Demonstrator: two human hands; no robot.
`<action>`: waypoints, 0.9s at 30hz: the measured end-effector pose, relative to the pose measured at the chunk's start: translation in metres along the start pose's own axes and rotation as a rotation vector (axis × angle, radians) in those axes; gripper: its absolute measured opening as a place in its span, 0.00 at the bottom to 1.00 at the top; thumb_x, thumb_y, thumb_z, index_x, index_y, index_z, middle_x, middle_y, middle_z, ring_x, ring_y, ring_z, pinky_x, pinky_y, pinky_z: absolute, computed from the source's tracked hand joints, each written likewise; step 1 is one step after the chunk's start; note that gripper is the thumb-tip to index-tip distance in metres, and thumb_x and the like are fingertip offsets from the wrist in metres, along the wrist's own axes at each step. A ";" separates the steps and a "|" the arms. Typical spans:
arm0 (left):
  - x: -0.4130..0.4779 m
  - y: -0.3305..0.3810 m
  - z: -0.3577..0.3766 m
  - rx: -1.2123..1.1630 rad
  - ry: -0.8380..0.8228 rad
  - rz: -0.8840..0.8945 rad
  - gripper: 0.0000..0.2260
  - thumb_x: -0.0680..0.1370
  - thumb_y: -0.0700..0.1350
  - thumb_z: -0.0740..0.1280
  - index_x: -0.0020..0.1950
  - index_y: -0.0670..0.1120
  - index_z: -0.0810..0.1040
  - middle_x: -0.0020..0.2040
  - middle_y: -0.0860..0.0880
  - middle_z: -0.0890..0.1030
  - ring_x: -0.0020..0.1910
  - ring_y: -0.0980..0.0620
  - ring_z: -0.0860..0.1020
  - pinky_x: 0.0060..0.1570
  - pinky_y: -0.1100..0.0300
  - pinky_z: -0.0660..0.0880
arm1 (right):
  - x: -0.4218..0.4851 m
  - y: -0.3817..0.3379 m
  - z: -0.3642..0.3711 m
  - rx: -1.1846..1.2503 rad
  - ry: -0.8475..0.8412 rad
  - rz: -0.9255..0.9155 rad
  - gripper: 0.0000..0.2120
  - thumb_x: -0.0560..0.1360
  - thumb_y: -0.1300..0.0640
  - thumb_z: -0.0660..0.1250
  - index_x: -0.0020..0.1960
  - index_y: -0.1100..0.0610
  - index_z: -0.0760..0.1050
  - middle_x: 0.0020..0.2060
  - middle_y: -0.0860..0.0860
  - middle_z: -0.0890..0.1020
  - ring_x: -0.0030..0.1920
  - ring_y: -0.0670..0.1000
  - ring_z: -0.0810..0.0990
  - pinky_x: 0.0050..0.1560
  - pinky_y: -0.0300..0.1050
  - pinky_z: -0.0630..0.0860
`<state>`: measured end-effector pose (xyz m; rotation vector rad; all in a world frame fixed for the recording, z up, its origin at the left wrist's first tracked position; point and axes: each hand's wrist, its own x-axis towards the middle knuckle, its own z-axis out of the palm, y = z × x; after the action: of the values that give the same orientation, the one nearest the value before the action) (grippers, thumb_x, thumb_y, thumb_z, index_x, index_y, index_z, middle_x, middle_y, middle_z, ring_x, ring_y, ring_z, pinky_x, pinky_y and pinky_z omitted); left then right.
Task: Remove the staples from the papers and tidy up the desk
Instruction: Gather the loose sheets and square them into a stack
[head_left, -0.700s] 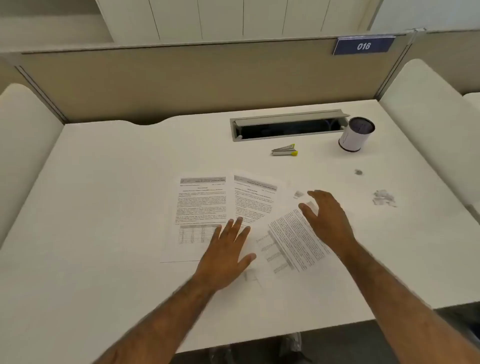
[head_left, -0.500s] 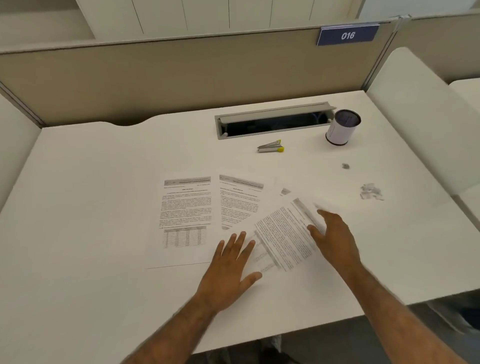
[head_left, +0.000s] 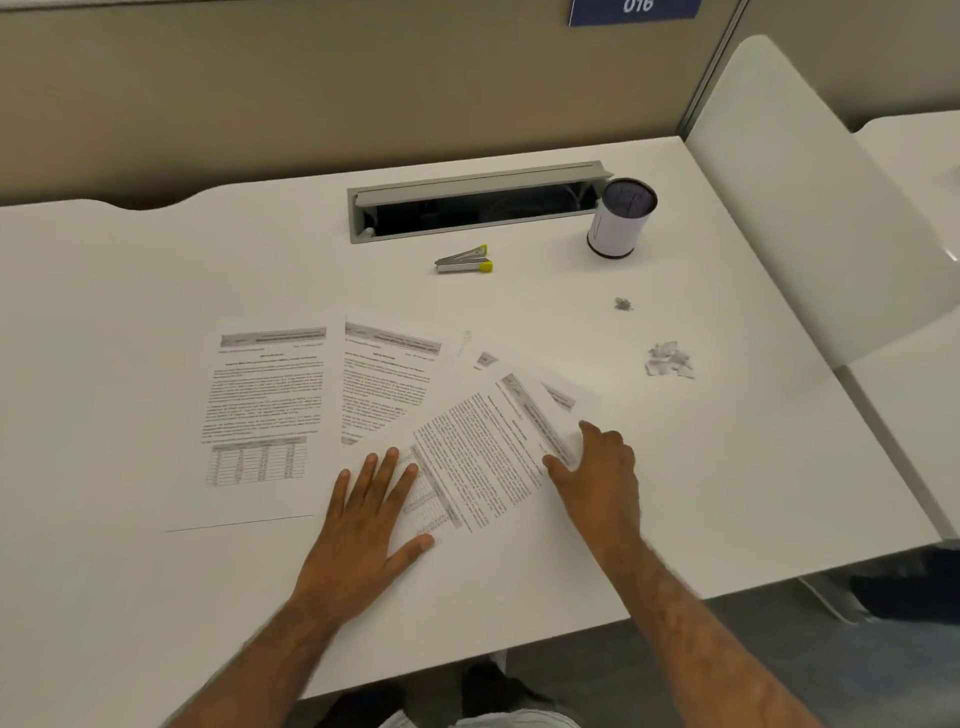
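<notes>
Several printed papers lie fanned out on the white desk (head_left: 104, 291). The leftmost sheet (head_left: 260, 410) lies flat, a second sheet (head_left: 387, 384) overlaps beside it, and a tilted top sheet (head_left: 483, 457) lies over others to the right. My left hand (head_left: 363, 525) rests flat with fingers spread on the tilted sheet's lower left part. My right hand (head_left: 597, 478) presses on that sheet's right edge, fingers apart. A silver staple remover with yellow tips (head_left: 464, 260) lies beyond the papers. A small pile of staples (head_left: 622, 304) and torn paper scraps (head_left: 667, 359) lie to the right.
A white cylindrical pen holder (head_left: 621, 218) stands at the back right beside an open grey cable slot (head_left: 478, 205). A beige partition (head_left: 311, 88) runs behind the desk. White curved dividers (head_left: 800, 208) flank the right side. The desk's front edge is close below my wrists.
My right hand has slid toward me along the tilted sheet's right edge, dragging it nearer. My left hand has stayed flat on the papers. The camera has moved closer.
</notes>
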<state>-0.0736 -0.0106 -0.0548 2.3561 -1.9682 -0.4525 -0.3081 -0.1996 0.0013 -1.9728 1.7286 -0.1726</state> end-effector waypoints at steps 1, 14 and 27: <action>0.000 0.000 0.000 0.007 0.006 0.000 0.38 0.81 0.71 0.46 0.84 0.53 0.39 0.84 0.51 0.37 0.83 0.49 0.37 0.79 0.45 0.39 | 0.002 -0.001 0.000 0.005 -0.011 0.005 0.31 0.75 0.44 0.69 0.73 0.55 0.65 0.62 0.55 0.75 0.64 0.56 0.72 0.60 0.55 0.76; 0.001 0.002 0.004 0.006 0.009 -0.018 0.38 0.81 0.71 0.47 0.84 0.52 0.44 0.85 0.50 0.42 0.84 0.48 0.42 0.80 0.43 0.45 | 0.003 -0.001 0.007 -0.127 0.073 -0.004 0.31 0.76 0.37 0.63 0.71 0.56 0.67 0.59 0.55 0.76 0.61 0.56 0.73 0.59 0.54 0.71; 0.002 0.002 0.005 0.018 0.005 -0.024 0.38 0.81 0.71 0.46 0.84 0.52 0.44 0.85 0.48 0.43 0.84 0.47 0.43 0.79 0.40 0.47 | -0.029 0.008 0.024 -0.167 -0.041 0.016 0.46 0.77 0.29 0.49 0.80 0.57 0.34 0.81 0.55 0.44 0.80 0.60 0.40 0.77 0.66 0.48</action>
<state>-0.0769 -0.0120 -0.0596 2.3909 -1.9523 -0.4311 -0.3106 -0.1655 -0.0166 -2.0642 1.7827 0.0184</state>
